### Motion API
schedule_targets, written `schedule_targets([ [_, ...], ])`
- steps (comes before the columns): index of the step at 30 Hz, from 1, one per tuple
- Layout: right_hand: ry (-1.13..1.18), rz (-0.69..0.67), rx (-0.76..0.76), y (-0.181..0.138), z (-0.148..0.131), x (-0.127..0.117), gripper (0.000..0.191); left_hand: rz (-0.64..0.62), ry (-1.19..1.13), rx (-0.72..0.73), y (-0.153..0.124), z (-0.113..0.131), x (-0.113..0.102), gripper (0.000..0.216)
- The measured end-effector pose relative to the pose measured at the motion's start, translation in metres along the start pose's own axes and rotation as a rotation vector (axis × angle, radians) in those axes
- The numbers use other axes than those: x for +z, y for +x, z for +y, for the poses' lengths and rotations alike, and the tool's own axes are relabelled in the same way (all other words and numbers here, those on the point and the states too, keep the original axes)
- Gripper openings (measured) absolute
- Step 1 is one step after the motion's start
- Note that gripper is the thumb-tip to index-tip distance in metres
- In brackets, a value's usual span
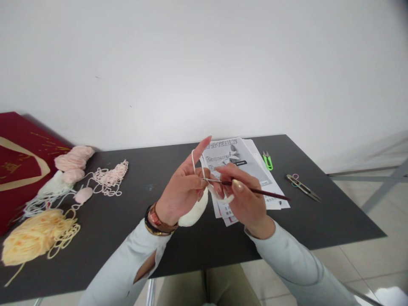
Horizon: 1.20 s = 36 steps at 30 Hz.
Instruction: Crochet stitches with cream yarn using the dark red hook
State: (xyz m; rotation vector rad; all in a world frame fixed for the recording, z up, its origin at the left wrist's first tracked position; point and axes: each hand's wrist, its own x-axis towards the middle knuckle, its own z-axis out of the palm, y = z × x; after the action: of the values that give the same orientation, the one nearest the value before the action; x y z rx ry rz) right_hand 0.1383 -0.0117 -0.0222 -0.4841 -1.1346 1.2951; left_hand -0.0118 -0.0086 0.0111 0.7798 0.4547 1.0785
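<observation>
My left hand [183, 189] is raised over the dark table [318, 221], index finger stretched up with white yarn [193, 158] looped over it; the other fingers pinch a cream crocheted piece [194, 213] that hangs below the palm. My right hand [245, 195] is closed on a dark red crochet hook [269, 194], its metal tip pointing left into the work between both hands. The two hands almost touch, above the printed sheets.
Printed instruction sheets [237, 163] lie behind my hands. Green snips [267, 160] and metal snips [302, 187] lie to the right. Pink yarn [75, 161], loose pink strands [110, 177] and yellow yarn [36, 238] sit at left by a red box [19, 165].
</observation>
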Motion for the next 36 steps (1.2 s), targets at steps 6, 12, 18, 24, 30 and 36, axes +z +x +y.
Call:
schedule_targets([
  [6, 0.179, 0.13, 0.168, 0.009, -0.005, 0.002, 0.02, -0.104, 0.108, 0.09, 0.0, 0.004, -0.004, 0.089],
  [12, 0.34, 0.077, 0.27, 0.011, -0.008, 0.004, 0.018, -0.14, 0.116, 0.141, -0.001, 0.009, -0.003, 0.096],
  [18, 0.465, 0.028, 0.328, 0.003, -0.009, 0.009, 0.012, -0.182, 0.081, 0.179, -0.003, 0.009, 0.0, 0.099],
  [24, 0.356, 0.057, 0.212, 0.0, -0.012, 0.01, 0.012, -0.203, 0.104, 0.157, -0.004, 0.01, -0.001, 0.099],
  [30, 0.237, 0.064, 0.079, 0.001, -0.018, 0.011, 0.011, -0.199, 0.114, 0.158, -0.005, 0.01, -0.001, 0.098],
  [36, 0.137, 0.088, -0.075, -0.002, -0.022, 0.009, 0.005, -0.216, 0.086, 0.168, -0.006, 0.011, 0.0, 0.095],
])
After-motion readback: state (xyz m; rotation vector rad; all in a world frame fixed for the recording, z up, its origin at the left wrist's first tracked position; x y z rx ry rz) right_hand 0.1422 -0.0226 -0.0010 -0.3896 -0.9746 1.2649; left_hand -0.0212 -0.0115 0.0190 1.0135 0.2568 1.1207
